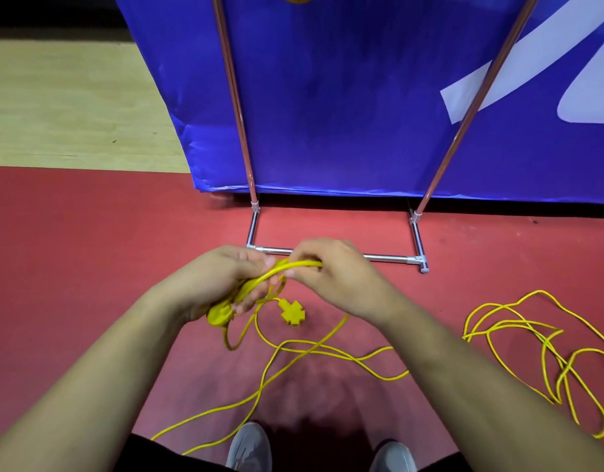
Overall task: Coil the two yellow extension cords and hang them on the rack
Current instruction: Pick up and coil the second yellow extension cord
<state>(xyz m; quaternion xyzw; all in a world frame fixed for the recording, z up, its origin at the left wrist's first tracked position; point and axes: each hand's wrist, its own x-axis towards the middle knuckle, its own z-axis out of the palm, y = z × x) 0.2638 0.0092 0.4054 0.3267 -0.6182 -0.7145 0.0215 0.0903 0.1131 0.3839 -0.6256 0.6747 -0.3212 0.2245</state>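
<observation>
The left hand (225, 277) is closed around a few loops of yellow cord (314, 349) and its plug (220, 315). The right hand (331, 270) pinches the same cord at the top of the loop. The cord's socket block (291, 313) hangs just below the hands. The rest sprawls on the red floor (89, 250) toward four o'clock. The rack (417, 238) stands at twelve o'clock before a blue banner (345, 97).

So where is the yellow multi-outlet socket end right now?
In the head view, the socket end hangs just below the hands, near centre, above the red floor.
</observation>
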